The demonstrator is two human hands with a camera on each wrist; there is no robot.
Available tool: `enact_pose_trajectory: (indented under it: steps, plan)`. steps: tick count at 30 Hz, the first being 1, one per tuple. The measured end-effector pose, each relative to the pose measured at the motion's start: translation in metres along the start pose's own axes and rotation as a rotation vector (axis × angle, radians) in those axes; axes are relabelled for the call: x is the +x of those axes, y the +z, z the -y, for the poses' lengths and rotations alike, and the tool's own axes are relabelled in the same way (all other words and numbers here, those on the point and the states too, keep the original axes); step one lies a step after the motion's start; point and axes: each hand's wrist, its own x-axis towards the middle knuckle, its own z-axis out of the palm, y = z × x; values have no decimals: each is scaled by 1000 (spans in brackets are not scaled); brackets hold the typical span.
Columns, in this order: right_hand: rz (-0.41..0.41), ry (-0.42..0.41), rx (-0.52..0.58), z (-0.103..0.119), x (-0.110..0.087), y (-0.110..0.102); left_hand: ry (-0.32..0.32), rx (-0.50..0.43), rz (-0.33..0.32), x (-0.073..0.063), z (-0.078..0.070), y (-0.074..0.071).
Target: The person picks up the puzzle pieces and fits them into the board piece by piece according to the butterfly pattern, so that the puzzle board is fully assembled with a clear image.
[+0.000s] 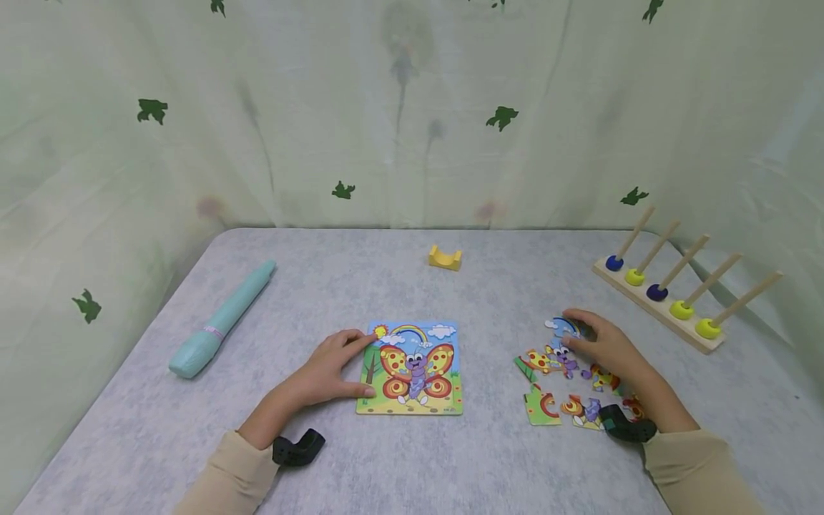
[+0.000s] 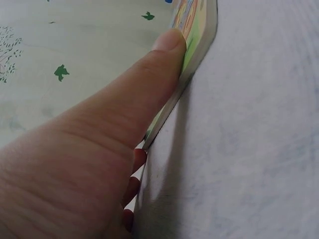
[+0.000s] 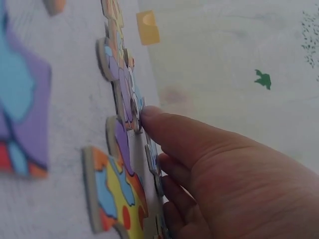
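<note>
Fingers [image 1: 352, 346] and thumb apart on the left hand [image 1: 322, 373]: index tip at the upper left corner of the butterfly board [image 1: 417, 372], thumb over its lower left, resting rather than curled round. At the right hand [image 1: 610, 350], thumb and index finger on opposite sides of the rainbow piece [image 1: 568, 328]; impossible to tell whether pinched or merely touched.

Nearest, behind the hands: beige sleeves [image 1: 222, 476] and black wrist devices [image 1: 297, 449]. Next, flat on the grey tabletop [image 1: 489, 458], the board in the middle and, well apart to its right, scattered puzzle pieces [image 1: 543, 409], some partly hidden by the right hand and wrist.

Probably light and stiff, with smooth printed faces: more apt to slide than bend. Best taken by the cut side edges, thumb opposite finger, clear of the narrow tabs, likely the weakest parts. For the board, likely heavier, steadying at the rim with light pressure.

Farther out, on the left, a teal microphone-shaped object [image 1: 222, 320]; on the right, a wooden peg stand [image 1: 650, 307] with blue and yellow beads [image 1: 682, 309]. Toward the far edge, a yellow notched block [image 1: 445, 259]. Beyond everything, a pale curtain [image 1: 335, 86] with green leaf shapes [image 1: 502, 118].
</note>
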Motion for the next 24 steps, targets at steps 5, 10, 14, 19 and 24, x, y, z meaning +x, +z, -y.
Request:
enact_pose_trajectory:
  steps: [5, 10, 14, 19, 24]
  plan:
    - [-7, -41, -12, -1, 1, -1, 7, 0, -6, 1, -1, -2]
    - [-41, -44, -24, -1, 1, 0, -1, -6, -4, 0, -2, -2]
    - [-68, -39, -44, -1, 1, 1, -2, -6, -5, 0, -2, -2]
    - [-81, -45, -76, -1, 1, 0, 4, -2, -9, 0, -1, -2]
    - [-112, -53, -126, 2, -1, -2, 1, 2, -8, -1, -1, -1]
